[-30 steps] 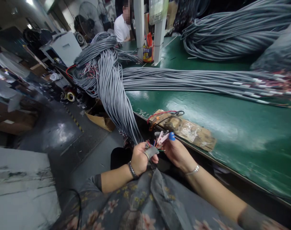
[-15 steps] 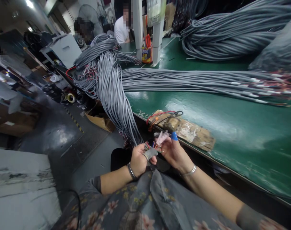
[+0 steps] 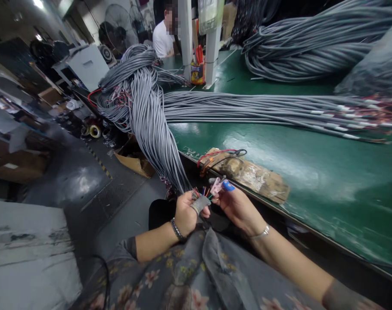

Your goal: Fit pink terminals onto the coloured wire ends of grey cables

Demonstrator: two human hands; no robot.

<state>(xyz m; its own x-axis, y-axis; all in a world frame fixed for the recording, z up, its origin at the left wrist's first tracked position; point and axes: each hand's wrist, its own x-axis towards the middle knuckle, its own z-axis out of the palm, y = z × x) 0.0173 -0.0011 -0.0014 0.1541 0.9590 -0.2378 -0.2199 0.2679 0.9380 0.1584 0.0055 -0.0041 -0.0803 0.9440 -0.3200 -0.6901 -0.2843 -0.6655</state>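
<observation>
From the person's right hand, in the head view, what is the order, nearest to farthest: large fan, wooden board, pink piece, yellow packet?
1. Pink piece, in the right hand.
2. Wooden board, at the table edge.
3. Yellow packet, across the table.
4. Large fan, far back, left.

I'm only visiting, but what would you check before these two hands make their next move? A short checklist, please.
1. Left hand has a grip on the coloured wires: ok.
2. Wire ends spread rather than tightly bunched: ok.
3. Right hand has a grip on the pink clip: ok.
4. Blue cover on the right thumb: ok.
5. A wire caught in the clip: cannot tell, too small.
6. Wooden board lying on the green table: ok.
</observation>
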